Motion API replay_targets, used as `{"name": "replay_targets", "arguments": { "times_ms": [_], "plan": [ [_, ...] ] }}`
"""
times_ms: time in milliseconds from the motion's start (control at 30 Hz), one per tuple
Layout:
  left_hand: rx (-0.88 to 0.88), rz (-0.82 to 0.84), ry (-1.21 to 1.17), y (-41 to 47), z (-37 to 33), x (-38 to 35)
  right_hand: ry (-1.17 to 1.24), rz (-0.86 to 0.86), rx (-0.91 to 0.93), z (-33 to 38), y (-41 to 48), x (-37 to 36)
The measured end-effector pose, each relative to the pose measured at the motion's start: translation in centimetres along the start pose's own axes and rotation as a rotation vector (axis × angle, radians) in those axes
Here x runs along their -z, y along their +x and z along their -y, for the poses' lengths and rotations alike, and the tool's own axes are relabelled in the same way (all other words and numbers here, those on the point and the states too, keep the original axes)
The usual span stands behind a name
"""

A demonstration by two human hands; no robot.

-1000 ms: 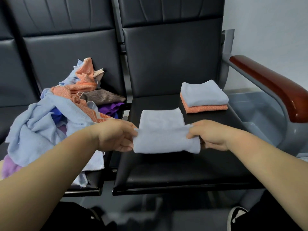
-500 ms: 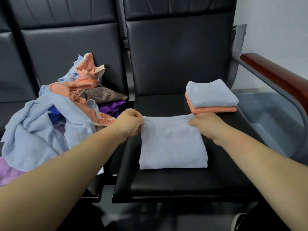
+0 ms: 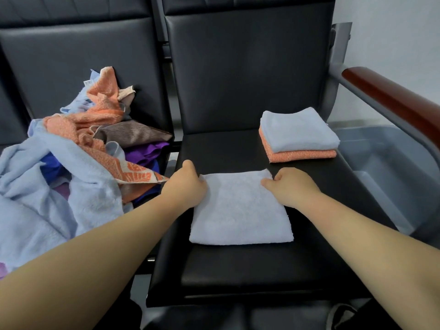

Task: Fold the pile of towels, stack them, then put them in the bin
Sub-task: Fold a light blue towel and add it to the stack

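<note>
1. Left hand (image 3: 188, 186) and right hand (image 3: 289, 186) each pinched a far corner of the towel (image 3: 240, 210), fingers curled. Towel lay flat on the seat (image 3: 238, 270).
2. Step, as judged: mid-fold. Next probably halve it again with edges matched, then place it on the stack (image 3: 297, 136) near the bin (image 3: 385, 163). Pile (image 3: 71, 167) unfolded.
3. No legible writing or labels.

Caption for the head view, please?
Left hand and right hand grip the far corners of a folded blue towel on the black seat, near a two-towel stack.
</note>
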State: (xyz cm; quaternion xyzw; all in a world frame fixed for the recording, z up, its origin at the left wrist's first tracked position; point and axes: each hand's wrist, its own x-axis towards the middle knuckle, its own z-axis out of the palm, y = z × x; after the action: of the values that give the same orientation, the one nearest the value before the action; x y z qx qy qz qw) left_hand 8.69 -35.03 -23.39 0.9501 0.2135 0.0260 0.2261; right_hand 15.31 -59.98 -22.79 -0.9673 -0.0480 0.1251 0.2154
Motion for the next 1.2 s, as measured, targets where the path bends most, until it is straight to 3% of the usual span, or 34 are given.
{"name": "replay_targets", "arguments": {
  "times_ms": [200, 367, 533, 633, 733, 867, 1200],
  "plan": [
    [0.116, 0.234, 0.106, -0.7, -0.1, 1.3, -0.032, 0.252, -0.074, 0.7, -2.1, 2.5],
    [0.18, 0.243, -0.002, -1.8, -0.2, 0.4, -0.013, 0.283, -0.056, 1.5, -3.1, 1.4],
    [0.211, 0.185, -0.199, -2.3, -0.6, 0.4, 0.055, 0.21, -0.082, 2.0, -3.0, -0.1],
    [0.198, 0.099, -0.379, -2.4, -1.2, 0.4, 0.276, 0.172, -0.052, 2.0, -3.0, 0.2],
    [0.127, -0.05, -0.417, -2.1, -2.7, 0.3, 0.438, 0.071, 0.01, 1.9, -3.0, 1.4],
    [0.018, -0.16, -0.486, -0.2, -6.9, 0.4, 0.43, -0.083, 0.061, 0.6, -1.1, 5.1],
    [-0.03, -0.066, -0.624, 12.0, -20.7, -1.0, 0.388, -0.344, 0.007, -3.7, 12.3, 14.6]
  ]
}}
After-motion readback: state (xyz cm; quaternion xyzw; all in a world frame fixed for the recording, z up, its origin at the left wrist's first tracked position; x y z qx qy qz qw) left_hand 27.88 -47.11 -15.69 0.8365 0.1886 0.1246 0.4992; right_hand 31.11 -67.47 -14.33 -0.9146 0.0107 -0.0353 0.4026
